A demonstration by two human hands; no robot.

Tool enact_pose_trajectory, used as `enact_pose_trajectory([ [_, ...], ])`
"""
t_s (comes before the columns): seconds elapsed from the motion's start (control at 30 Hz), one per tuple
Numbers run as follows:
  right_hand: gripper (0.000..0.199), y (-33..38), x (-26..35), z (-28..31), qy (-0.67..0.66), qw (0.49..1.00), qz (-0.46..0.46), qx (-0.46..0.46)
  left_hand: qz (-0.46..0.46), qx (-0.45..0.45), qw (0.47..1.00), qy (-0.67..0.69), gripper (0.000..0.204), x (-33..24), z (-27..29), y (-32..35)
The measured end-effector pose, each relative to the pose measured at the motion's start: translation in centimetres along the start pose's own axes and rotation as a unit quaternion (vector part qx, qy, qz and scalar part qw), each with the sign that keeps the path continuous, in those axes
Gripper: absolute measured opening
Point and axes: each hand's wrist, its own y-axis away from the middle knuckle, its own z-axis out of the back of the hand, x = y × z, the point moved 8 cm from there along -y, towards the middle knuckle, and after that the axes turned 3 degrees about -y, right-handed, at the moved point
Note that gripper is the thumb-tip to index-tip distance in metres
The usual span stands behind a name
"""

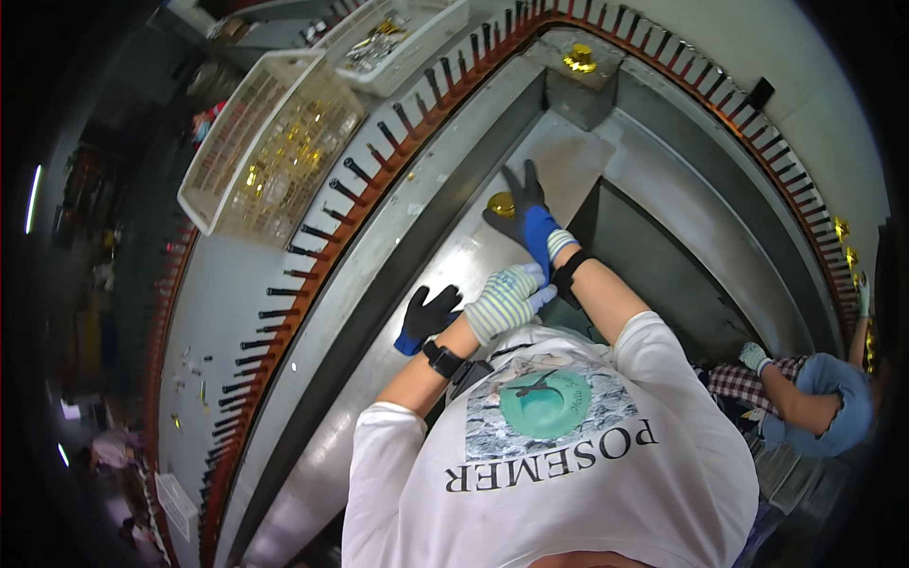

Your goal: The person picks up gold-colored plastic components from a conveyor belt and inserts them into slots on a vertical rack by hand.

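**Left hand at the right cuff, gold piece by the right thumb**

Clock is the wearer's, 12 dead ahead. Right hand [527,210] is out at 12 over the bench [454,265], in a blue glove with dark fingers and a striped cuff [561,243]. Left hand [504,301], in a striped glove, sits at 6 from it, fingertips up by the right wrist. Spare glove [428,317], black and blue, lies at 9 from the left hand.

Looks like cuff adjustment to me. Doing it well: pull evenly toward the elbow, right wrist straight, fingertips seated fully, no bunching under the wristband [568,275]. Mind the gold piece [500,204]; a jerk could knock it.

Fingers: right ones spread well apart, pointing 11 to 12. Gold piece is at 9 from the palm, in the gap between thumb and forefinger; can't tell if it's gripped or just touching. Left ones are bunched close together, aimed at 2; can't tell whether they pinch the cuff or only rest there.
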Motion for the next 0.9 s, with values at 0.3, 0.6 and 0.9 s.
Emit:
enact_pose_trajectory([
  [0.3, 0.054, 4.2, -8.3, 3.0, -0.243, 0.946, -0.202, 0.070, 0.290, 0.021, 0.955, 0.064, 0.039, 9.3, -1.2, 8.4],
  [0.6, 0.036, 12.4, -12.8, 0.3, -0.253, 0.931, -0.219, 0.146, 0.652, 0.047, 0.744, -0.136, 0.107, 22.8, -2.0, 30.6],
  [0.9, 0.046, 16.0, -5.0, 2.9, -0.222, 0.955, -0.112, 0.164, 0.573, -0.064, 0.811, 0.100, 0.044, 28.2, -4.2, 28.8],
])
